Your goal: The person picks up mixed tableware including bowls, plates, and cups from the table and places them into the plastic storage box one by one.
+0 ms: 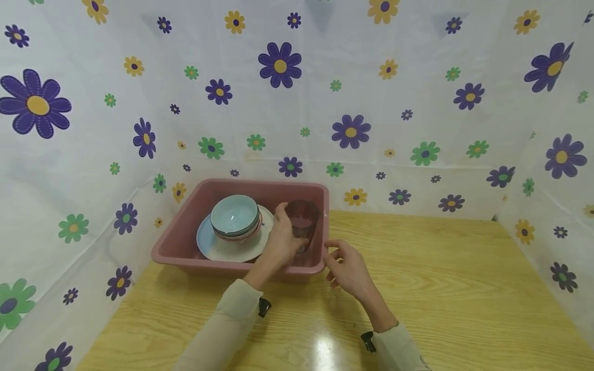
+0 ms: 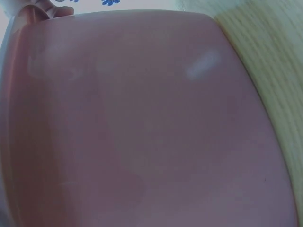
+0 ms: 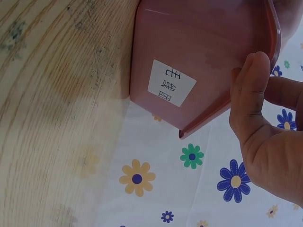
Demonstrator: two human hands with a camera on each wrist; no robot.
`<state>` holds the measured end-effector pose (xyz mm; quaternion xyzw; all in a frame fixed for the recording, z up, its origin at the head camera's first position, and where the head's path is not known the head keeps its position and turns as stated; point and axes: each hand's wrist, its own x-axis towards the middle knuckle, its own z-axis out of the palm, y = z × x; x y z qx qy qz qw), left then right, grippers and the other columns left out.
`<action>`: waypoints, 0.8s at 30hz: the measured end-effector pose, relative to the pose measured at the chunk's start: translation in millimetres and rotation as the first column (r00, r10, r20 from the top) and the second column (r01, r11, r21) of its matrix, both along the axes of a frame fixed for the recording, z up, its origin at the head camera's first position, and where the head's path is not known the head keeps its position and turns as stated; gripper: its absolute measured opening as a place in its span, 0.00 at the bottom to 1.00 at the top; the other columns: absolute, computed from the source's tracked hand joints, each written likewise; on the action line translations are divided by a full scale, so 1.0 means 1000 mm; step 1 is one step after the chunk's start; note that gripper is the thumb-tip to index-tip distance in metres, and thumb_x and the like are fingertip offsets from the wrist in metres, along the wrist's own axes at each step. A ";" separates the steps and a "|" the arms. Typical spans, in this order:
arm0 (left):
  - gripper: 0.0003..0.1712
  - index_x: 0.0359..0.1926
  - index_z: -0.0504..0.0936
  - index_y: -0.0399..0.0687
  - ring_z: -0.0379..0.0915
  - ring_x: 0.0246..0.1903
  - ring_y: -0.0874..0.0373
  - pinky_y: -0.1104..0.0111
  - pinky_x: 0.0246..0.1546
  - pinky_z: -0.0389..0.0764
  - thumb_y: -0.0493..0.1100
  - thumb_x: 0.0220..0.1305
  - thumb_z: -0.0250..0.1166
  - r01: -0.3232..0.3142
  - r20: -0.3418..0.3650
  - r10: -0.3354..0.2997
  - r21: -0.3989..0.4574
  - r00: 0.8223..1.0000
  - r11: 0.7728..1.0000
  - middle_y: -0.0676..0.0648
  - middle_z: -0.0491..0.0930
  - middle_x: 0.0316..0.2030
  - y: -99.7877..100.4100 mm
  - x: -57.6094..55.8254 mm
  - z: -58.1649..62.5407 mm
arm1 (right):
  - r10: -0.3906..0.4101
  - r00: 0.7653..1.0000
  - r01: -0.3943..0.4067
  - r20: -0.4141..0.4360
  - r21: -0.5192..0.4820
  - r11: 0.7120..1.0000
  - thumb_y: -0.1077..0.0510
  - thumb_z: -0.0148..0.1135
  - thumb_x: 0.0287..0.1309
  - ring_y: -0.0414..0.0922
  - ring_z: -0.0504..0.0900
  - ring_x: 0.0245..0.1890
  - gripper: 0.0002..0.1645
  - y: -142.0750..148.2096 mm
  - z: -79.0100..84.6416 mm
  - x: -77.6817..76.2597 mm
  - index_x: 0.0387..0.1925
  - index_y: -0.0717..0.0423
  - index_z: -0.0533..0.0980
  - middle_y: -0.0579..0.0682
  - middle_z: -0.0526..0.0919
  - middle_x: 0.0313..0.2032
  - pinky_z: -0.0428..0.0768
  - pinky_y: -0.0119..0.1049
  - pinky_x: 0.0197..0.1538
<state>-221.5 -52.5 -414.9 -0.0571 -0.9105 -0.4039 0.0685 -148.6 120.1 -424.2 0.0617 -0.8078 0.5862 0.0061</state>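
A pink-red plastic basin stands on the wooden table. Reaching over its front rim, my left hand grips a dark see-through cup at the right end, thumb on the near side and fingers along the left. Part of the cup is hidden by that hand. My right hand is at the basin's front right corner, fingers loosely bent, fingertips at the rim. The right wrist view shows that hand beside the rim, holding nothing. A blue bowl tops a stack on plates inside the basin.
A white label with handwritten characters is stuck on the basin's end wall. Wooden tabletop extends to the right of the basin. White flowered cloth hangs behind and on both sides.
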 end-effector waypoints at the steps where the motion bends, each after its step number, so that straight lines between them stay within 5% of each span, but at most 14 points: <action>1: 0.59 0.73 0.45 0.42 0.70 0.60 0.37 0.50 0.60 0.73 0.35 0.50 0.77 0.001 0.001 -0.001 -0.002 1.000 1.000 0.31 0.63 0.64 0.000 -0.001 0.000 | 0.001 1.000 -0.001 -0.002 -0.002 1.000 0.64 0.56 0.65 0.50 0.81 0.19 0.21 0.000 0.000 0.000 0.59 0.62 0.74 0.54 0.83 0.31 0.82 0.45 0.21; 24: 0.61 0.72 0.46 0.40 0.70 0.60 0.37 0.50 0.61 0.72 0.35 0.45 0.80 0.008 0.058 -0.010 0.026 0.998 1.000 0.28 0.65 0.62 -0.003 -0.020 -0.003 | -0.003 1.000 0.003 0.000 -0.006 1.000 0.66 0.56 0.64 0.49 0.80 0.18 0.21 0.000 -0.003 -0.002 0.59 0.64 0.74 0.54 0.83 0.29 0.82 0.42 0.20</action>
